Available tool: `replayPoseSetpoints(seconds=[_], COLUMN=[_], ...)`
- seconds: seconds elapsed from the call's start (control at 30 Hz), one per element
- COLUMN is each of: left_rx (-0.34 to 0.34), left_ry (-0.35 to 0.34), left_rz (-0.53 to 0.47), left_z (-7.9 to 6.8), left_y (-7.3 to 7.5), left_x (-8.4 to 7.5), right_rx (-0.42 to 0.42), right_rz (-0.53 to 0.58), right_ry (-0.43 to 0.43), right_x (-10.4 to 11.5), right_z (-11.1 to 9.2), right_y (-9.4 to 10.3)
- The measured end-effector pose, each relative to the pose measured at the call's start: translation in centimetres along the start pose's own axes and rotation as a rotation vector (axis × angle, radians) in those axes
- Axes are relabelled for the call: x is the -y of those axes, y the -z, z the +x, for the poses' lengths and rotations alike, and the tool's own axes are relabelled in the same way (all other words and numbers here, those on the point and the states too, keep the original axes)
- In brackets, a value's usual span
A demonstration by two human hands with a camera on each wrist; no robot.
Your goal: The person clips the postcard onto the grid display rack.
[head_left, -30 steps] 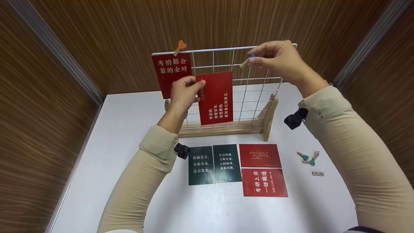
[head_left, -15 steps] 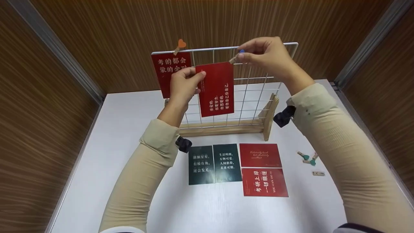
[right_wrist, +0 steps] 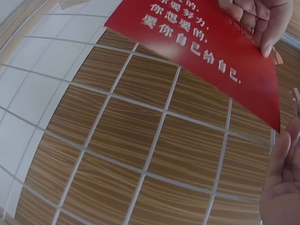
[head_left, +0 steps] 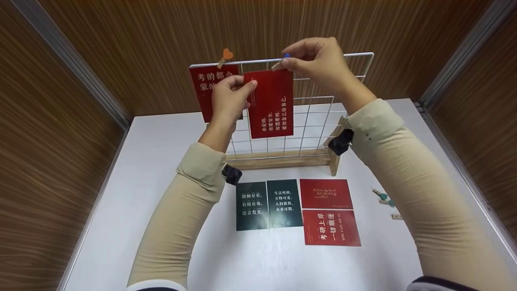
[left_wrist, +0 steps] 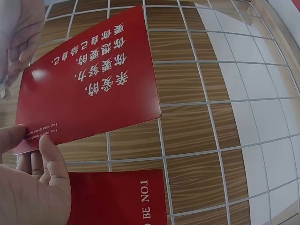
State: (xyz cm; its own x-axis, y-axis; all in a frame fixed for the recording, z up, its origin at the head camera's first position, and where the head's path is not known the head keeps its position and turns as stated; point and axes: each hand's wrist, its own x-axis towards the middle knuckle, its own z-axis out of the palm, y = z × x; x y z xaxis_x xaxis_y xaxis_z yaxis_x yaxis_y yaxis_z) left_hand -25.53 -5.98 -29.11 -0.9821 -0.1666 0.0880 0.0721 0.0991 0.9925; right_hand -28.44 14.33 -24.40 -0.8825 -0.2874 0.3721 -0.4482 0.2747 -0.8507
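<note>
Left hand (head_left: 228,99) pinches red card (head_left: 271,103); right hand (head_left: 323,60) pinches blue-topped clip (head_left: 276,66). Card may drop if clip misses the wire grid (head_left: 310,97).

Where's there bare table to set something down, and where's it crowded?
Bare table lies left of the left sleeve, and between it and the right sleeve, nearer than the flat cards. Only a narrow strip separates those from the rack base. Crowded: around the held card and among the clips.

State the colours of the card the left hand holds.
The card is red with white lettering, best seen in the left wrist view.
</note>
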Motion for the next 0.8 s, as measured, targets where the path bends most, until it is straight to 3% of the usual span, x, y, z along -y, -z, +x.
replayPoseSetpoints(seconds=[0.17, 0.8], left_rx=[-0.009, -0.089], left_ry=[-0.021, -0.079], left_rz=[-0.023, -0.016], left_z=[0.2, 0.5], left_y=[-0.2, -0.3], left_x=[-0.2, -0.4], right_rx=[-0.042, -0.116], right_rz=[-0.069, -0.279], right_ry=[0.025, -0.035], right_x=[0.8, 2.2], right_z=[0.6, 1.8], right_y=[-0.5, -0.9])
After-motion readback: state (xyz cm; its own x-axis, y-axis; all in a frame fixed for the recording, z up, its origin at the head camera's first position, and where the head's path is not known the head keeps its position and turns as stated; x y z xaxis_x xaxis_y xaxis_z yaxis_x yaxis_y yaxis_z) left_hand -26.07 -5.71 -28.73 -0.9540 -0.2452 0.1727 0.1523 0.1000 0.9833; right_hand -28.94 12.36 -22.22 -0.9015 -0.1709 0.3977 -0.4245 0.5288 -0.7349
